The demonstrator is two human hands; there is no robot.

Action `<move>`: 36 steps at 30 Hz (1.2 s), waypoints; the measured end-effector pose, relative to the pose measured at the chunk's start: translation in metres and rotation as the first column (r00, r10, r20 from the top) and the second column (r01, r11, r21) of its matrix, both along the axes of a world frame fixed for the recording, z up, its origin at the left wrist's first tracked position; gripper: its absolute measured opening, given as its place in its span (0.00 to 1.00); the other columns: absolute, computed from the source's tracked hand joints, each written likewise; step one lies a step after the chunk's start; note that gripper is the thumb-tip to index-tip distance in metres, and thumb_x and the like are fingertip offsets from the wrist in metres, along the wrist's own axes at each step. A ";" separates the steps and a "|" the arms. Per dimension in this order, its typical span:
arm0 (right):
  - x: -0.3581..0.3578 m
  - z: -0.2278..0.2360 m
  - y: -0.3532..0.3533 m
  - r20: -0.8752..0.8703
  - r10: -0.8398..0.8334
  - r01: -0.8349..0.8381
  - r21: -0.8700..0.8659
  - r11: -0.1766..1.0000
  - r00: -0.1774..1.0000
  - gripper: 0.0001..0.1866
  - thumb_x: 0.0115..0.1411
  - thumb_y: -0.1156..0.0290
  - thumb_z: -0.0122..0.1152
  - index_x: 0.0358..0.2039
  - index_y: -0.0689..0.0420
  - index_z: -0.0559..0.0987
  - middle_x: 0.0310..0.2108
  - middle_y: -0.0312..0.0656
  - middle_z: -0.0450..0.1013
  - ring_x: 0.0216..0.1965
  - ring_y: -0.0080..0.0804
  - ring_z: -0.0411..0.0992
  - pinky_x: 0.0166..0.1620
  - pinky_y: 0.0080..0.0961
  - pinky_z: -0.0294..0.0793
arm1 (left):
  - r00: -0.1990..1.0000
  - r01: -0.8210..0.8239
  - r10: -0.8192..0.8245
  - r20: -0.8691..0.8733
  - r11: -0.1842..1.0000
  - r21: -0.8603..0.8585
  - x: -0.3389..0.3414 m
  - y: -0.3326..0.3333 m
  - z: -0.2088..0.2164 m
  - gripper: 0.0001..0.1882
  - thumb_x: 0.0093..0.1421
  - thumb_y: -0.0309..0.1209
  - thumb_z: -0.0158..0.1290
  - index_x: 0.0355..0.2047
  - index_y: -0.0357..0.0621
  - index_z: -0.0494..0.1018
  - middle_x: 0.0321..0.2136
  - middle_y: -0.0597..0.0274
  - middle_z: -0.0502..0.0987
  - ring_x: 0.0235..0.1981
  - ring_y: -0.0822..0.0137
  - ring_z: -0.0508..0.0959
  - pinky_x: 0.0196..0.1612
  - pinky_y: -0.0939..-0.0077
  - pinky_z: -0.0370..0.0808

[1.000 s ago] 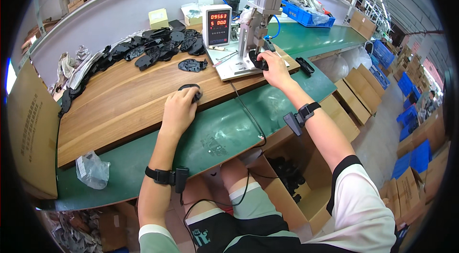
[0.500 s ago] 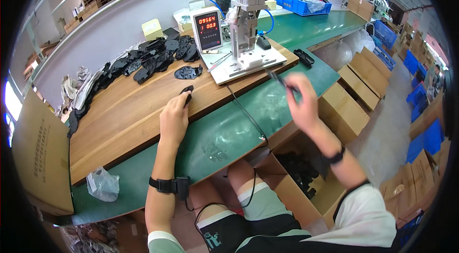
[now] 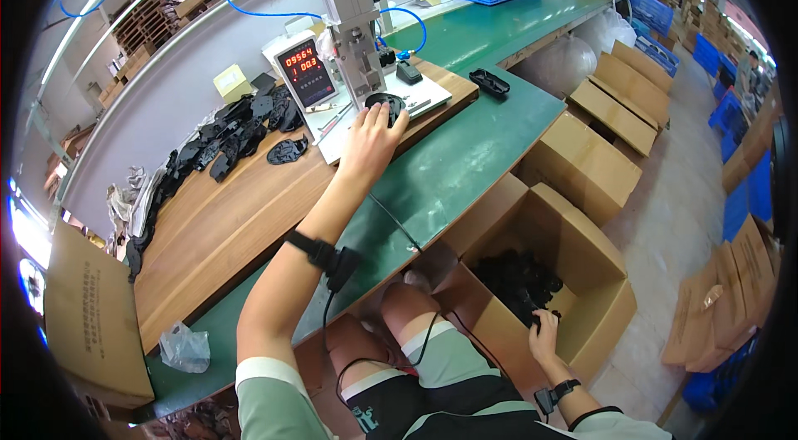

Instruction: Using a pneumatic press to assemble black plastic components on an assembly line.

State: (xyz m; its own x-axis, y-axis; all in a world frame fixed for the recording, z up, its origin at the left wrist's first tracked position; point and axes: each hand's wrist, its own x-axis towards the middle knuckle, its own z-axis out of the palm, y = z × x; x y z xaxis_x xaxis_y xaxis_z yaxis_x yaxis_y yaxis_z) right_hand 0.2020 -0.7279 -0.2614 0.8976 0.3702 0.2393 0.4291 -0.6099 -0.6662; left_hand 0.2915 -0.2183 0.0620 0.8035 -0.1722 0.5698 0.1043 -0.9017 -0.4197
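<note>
My left hand [image 3: 371, 140] reaches to the small bench press [image 3: 353, 32], fingers closed on a rounded black plastic part [image 3: 387, 105]. That part sits at the white base plate [image 3: 428, 96], under the press head. Down to the right, my right hand [image 3: 545, 335] is inside an open cardboard box [image 3: 594, 307], its fingers curled at a dark piece beside a heap of black plastic parts [image 3: 511, 278]. A single black part [image 3: 288, 151] lies on the wooden board [image 3: 241, 207], left of the press.
A long pile of black parts [image 3: 220, 136] runs along the board's back. The display box [image 3: 306, 72] stands beside the press. A black tray-like piece [image 3: 489, 83] rests on the green table [image 3: 465, 149]. Cardboard boxes [image 3: 582, 165] stand right; a plastic bag [image 3: 184, 348] lies front left.
My left hand has moved right and forward, bringing a black part to the press. My right hand has left the press area and gone down into the cardboard box. The view has shifted right.
</note>
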 end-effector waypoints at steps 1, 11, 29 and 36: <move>-0.005 -0.008 -0.007 -0.065 -0.065 0.062 -0.036 0.997 0.996 0.18 0.56 0.84 0.56 0.48 0.62 0.76 0.50 0.53 0.74 0.55 0.56 0.68 0.61 0.45 0.67 | 0.999 -0.035 0.034 -0.035 0.999 -0.029 0.008 0.000 0.000 0.22 0.63 0.24 0.50 0.58 0.46 0.72 0.58 0.41 0.77 0.60 0.49 0.78 0.62 0.57 0.74; 0.004 -0.084 -0.040 -0.591 -0.100 0.003 -0.162 0.987 0.801 0.16 0.65 0.68 0.59 0.51 0.61 0.76 0.51 0.53 0.73 0.58 0.58 0.68 0.61 0.46 0.67 | 0.992 -0.120 0.109 -0.067 0.976 -0.182 0.030 -0.004 0.002 0.17 0.64 0.25 0.51 0.54 0.44 0.71 0.51 0.39 0.80 0.52 0.48 0.82 0.54 0.57 0.79; 0.182 0.317 0.366 0.652 0.386 -0.469 -0.054 0.882 0.652 0.30 0.52 0.80 0.64 0.57 0.61 0.71 0.56 0.48 0.71 0.62 0.46 0.68 0.64 0.48 0.63 | 0.997 -0.060 0.074 0.007 0.856 -0.514 0.012 -0.011 0.011 0.49 0.52 0.14 0.60 0.72 0.51 0.54 0.62 0.35 0.60 0.46 0.38 0.82 0.45 0.51 0.83; 0.211 0.317 0.418 0.664 0.419 -0.447 -0.141 0.883 0.619 0.16 0.50 0.82 0.63 0.41 0.57 0.78 0.44 0.43 0.76 0.49 0.47 0.75 0.55 0.44 0.71 | 0.950 0.068 0.081 0.301 0.888 -0.454 -0.011 0.028 -0.006 0.36 0.54 0.19 0.55 0.65 0.40 0.62 0.64 0.37 0.61 0.62 0.38 0.69 0.60 0.47 0.73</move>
